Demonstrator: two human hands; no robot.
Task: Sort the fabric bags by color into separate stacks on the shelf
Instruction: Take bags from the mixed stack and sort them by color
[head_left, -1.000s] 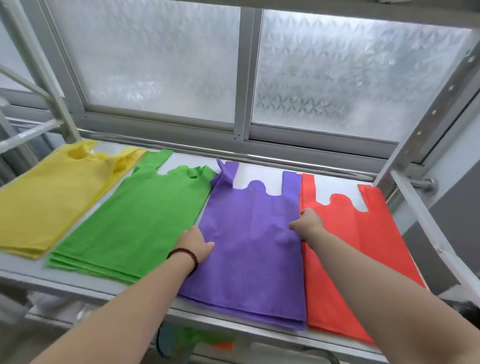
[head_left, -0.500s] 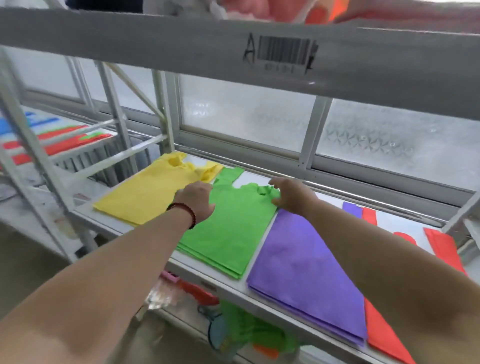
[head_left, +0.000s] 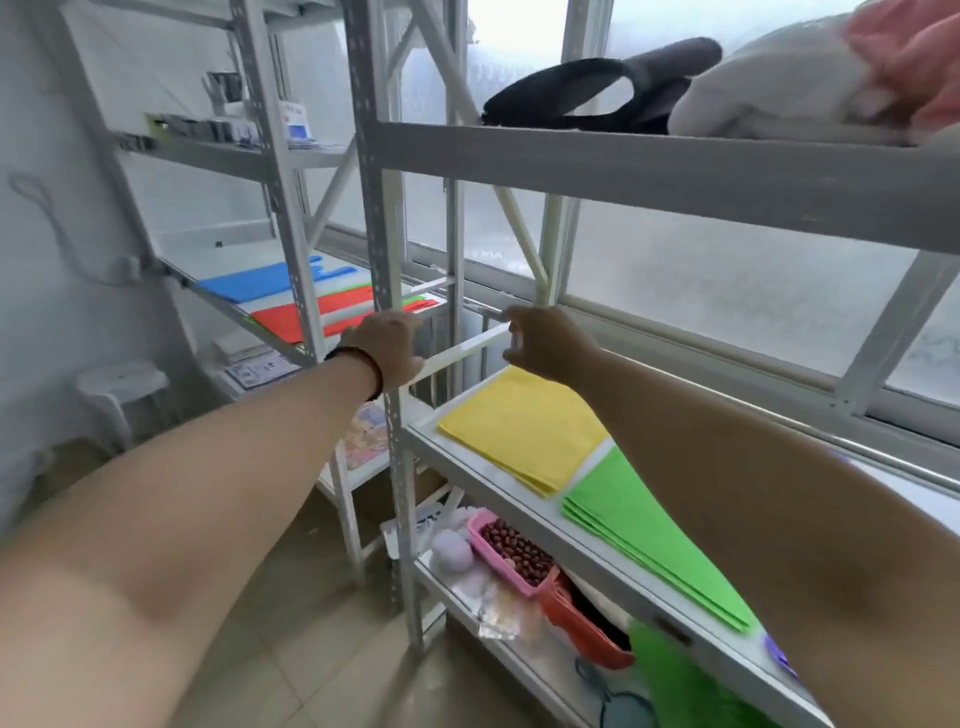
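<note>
flat yellow fabric bag stack (head_left: 524, 428) lies on white metal shelf (head_left: 498, 499), long axis toward window. left hand (head_left: 387, 353), right hand (head_left: 548, 340) raised; fingers loosely curled, holding nothing.

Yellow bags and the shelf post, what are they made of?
The yellow bags look like thin matte fabric, probably non-woven: flat, soft-edged, no shine. The post looks like white-painted metal: rows of punched holes, hard straight edges.
</note>
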